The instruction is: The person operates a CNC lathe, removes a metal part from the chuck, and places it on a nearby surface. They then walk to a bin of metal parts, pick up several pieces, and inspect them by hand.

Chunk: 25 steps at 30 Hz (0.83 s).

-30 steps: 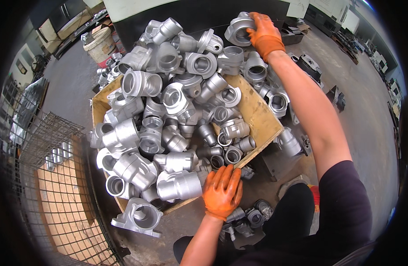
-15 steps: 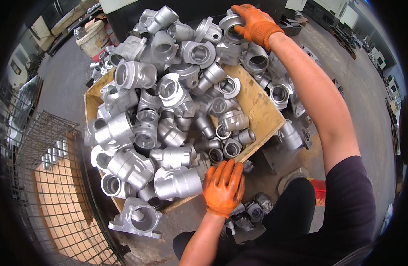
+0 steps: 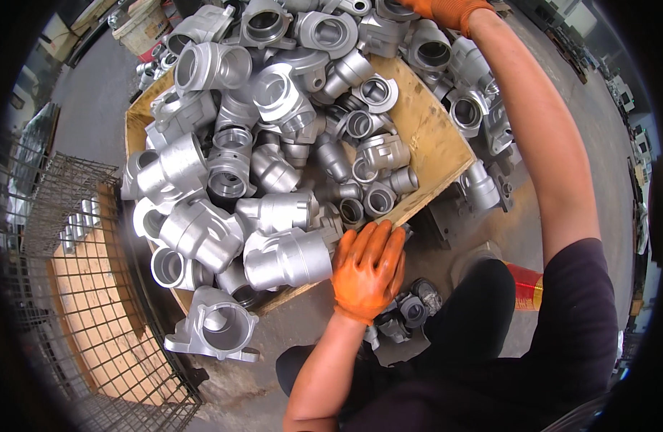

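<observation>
A wooden box (image 3: 436, 119) is heaped with silvery metal castings (image 3: 288, 259), hollow, with round bores and flanges. My left hand (image 3: 367, 270), in an orange glove, rests on the box's near edge, its fingers bent over the rim beside a large casting. At the upper edge of the picture my right hand (image 3: 447, 9), gloved likewise, is at a ring-shaped casting (image 3: 396, 9) on the far side of the heap. Its thumb side lies against that casting, while the upper fingers are cut off from view.
To the left stands a wire mesh cage (image 3: 108, 309) with a wooden board inside. One flanged casting (image 3: 215, 327) sticks out past the box's near left corner. More castings (image 3: 411, 313) lie on the floor by my legs. A white bucket (image 3: 141, 29) stands far left.
The whole view has shifted, so the box and heap sit higher in the picture. My right hand has slid partly out of the top. My left hand stays on the box's edge.
</observation>
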Tool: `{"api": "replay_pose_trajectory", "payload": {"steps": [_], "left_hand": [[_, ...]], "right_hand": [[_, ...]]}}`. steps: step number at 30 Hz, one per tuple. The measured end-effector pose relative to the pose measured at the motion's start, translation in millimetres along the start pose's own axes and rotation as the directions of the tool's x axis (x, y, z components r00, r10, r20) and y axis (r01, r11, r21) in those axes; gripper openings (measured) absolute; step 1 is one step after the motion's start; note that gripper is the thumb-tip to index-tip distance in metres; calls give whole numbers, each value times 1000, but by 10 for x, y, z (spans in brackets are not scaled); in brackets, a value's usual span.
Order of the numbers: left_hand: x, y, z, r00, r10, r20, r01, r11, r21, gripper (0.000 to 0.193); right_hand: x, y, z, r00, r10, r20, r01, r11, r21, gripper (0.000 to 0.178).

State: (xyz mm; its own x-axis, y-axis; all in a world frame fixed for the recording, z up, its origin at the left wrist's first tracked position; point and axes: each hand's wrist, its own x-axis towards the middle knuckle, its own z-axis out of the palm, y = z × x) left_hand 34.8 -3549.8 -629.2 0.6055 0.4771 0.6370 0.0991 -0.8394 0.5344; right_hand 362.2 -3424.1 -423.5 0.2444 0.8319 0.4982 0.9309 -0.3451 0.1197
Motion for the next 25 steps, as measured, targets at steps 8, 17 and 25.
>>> {"api": "replay_pose_trajectory", "payload": {"steps": [8, 17, 25], "left_hand": [[6, -13, -15, 1000, 0, 16, -1, 1000, 9, 40], [19, -28, -3, 1000, 10, 27, -10, 1000, 7, 42], [-38, -82, 42, 998, 36, 43, -37, 998, 41, 40]], "right_hand": [[-528, -267, 100, 992, -45, -119, 59, 991, 122, 30], [-1102, -801, 1404, 602, -183, 777, 218, 974, 60, 26], [-1326, -590, 1662, 525, -173, 833, 257, 966, 38, 33]]}}
